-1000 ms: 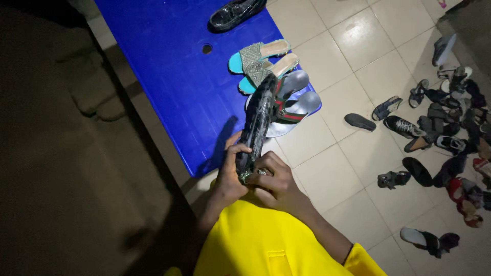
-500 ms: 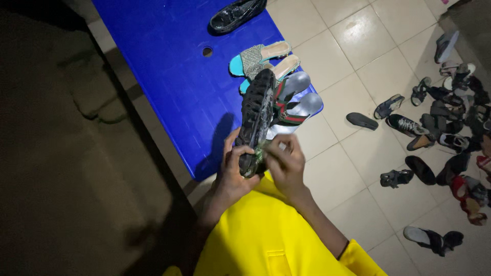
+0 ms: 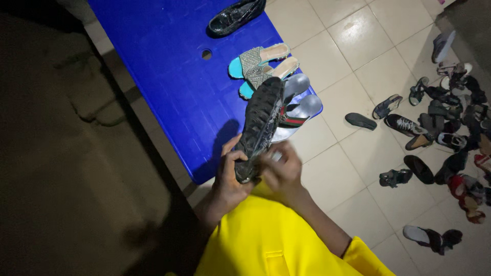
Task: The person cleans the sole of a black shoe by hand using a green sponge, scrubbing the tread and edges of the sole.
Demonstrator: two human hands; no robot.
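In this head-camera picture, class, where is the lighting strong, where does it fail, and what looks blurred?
Head view: light falls on the blue table and tiled floor; the left side is near black; the black shoe casts a shadow on the table; the right hand is slightly blurred, the left hand sharper.

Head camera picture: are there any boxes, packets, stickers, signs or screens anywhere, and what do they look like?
None: no package, label, sign or screen can be made out in this view.
Only footwear shows: a dark textured shoe gripped by the left hand and the right hand over the blue plastic table.
More shoes lie scattered on the pale tiled floor.
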